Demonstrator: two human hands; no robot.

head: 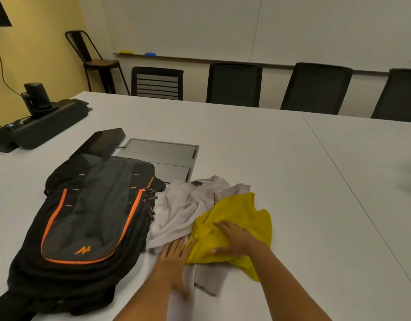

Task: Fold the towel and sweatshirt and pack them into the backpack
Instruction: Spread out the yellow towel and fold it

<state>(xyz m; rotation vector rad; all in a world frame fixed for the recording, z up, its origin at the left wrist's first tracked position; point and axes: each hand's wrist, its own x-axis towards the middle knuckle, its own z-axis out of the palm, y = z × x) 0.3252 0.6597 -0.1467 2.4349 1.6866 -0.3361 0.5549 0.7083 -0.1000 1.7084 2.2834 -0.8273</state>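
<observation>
A black and grey backpack (84, 218) with orange trim lies flat on the white table (292, 181), left of centre. Just to its right a pale grey sweatshirt (188, 205) lies crumpled. A yellow towel (241, 216) is bunched on top of the sweatshirt's right side. My left hand (174, 258) rests flat, fingers straight, on the sweatshirt's near edge beside the towel. My right hand (234, 239) lies on the towel, thumb and fingers closing on a fold of the yellow cloth.
A grey cable hatch (163, 154) is set into the table behind the backpack, with a black box (102, 140) beside it. A black conference device (37, 121) sits at the far left. Dark chairs (234, 84) line the far edge.
</observation>
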